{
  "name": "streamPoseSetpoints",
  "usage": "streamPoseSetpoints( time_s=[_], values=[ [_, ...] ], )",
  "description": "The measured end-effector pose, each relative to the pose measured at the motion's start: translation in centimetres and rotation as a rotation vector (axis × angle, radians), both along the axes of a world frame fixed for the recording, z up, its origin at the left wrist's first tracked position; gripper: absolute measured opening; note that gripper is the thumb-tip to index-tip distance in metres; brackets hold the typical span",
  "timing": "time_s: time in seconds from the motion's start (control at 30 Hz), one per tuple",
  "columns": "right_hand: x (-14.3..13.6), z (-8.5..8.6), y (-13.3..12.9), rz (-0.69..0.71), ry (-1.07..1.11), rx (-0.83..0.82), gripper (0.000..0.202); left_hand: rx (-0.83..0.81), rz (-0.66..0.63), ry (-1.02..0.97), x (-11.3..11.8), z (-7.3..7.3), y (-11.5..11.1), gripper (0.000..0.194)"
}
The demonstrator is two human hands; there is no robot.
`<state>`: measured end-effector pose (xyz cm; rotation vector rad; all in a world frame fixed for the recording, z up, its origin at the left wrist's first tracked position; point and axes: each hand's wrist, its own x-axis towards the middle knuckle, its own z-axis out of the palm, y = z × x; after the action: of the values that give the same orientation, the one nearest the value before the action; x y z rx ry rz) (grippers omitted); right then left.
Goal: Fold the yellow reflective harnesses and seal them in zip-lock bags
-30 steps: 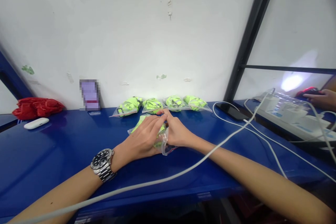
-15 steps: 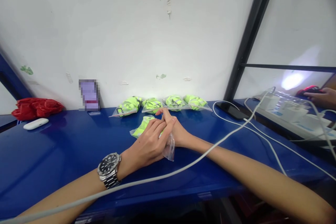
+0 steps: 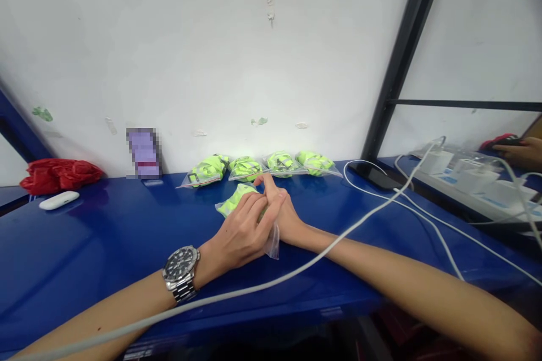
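Observation:
A clear plastic zip bag (image 3: 234,199) with bright yellow-green fabric in it lies on the blue table under my hands. My left hand (image 3: 241,230), with a watch (image 3: 182,265) on the wrist, presses over the bag, fingers bent. Against it from the other side is my right hand (image 3: 287,215), its index finger raised and the rest partly hidden behind my left. Between the two hands the bag is squeezed, and its loose clear end (image 3: 273,242) sticks out below. How each fingertip grips is hidden.
Several similar bags (image 3: 207,170) line the wall. On the left are red fabric (image 3: 59,175), a white case (image 3: 59,200) and a blurred-out phone (image 3: 144,152). A white cable (image 3: 271,281) crosses before my arms. Rightward lie a phone (image 3: 375,175), chargers (image 3: 476,177) and another person's hand (image 3: 529,153).
My hands stay pressed together on the bag, and its left end has shifted slightly right. The bright light near the other person's hand is gone.

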<state>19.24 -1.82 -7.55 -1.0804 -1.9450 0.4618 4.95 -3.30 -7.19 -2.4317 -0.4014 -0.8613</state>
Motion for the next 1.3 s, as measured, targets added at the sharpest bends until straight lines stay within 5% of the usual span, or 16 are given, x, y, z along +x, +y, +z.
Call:
streamPoseSetpoints(
  time_s=[0.1, 0.4, 0.6, 0.7, 0.93, 1.1, 1.3],
  values=[
    [0.2, 0.6, 0.2, 0.043, -0.032, 0.025, 0.024, -0.049, -0.015, 0.005, -0.1, 0.1, 0.5, 0.075],
    [3.9, 1.5, 2.2, 0.535, -0.076, -0.03, 0.062, -0.168, -0.078, -0.216, -1.4, -0.3, 1.9, 0.093],
    [2.2, 0.8, 1.5, 0.137, -0.115, 0.014, 0.04, -0.146, -0.087, -0.222, -1.4, -0.4, 1.7, 0.085],
    [1.5, 0.6, 1.2, 0.064, -0.17, 0.059, 0.024, -0.103, -0.115, -0.184, -1.3, -0.6, 1.8, 0.08],
    [2.6, 1.3, 2.0, 0.156, -0.072, 0.06, 0.026, -0.195, -0.132, -0.16, -1.8, 0.3, 2.4, 0.077],
    [3.8, 2.6, 1.9, 0.136, 0.011, 0.02, 0.025, -0.131, -0.1, -0.189, -3.8, 2.0, 3.0, 0.054],
    [5.6, 3.8, 1.7, 0.255, 0.001, 0.308, 0.018, -0.09, -0.045, -0.22, -5.1, 4.1, 2.8, 0.016]
  ],
)
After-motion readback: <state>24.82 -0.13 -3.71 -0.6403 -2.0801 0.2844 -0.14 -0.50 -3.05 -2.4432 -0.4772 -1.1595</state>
